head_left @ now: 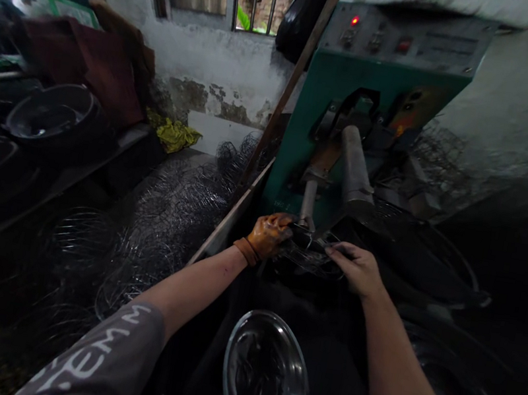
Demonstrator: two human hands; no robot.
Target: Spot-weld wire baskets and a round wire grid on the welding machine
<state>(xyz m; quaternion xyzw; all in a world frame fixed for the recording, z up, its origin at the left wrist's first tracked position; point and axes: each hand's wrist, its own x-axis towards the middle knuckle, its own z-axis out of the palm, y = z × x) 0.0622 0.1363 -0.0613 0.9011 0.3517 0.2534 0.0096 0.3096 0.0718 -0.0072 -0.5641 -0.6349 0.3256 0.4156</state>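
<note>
My left hand (271, 233), in a stained orange-brown glove, is closed on the left side of a dark wire frame (307, 256). Bare fingers of my right hand (356, 265) pinch the same frame at its right side. The frame sits at the lower electrode (309, 204) of a green welding machine (295, 129); whether they touch I cannot tell. A thick metal arm (355, 172) juts out above it. Closer to me, a shiny metal bowl (304, 371) holds small dark pieces too dim to name.
Loose wire rings (178, 197) are heaped on the floor at left. A wooden board (232, 209) stands between them and the machine. Black tubs (54, 111) line the far left, near a yellow cloth (174, 134). A red lamp (355, 20) glows on the machine's panel.
</note>
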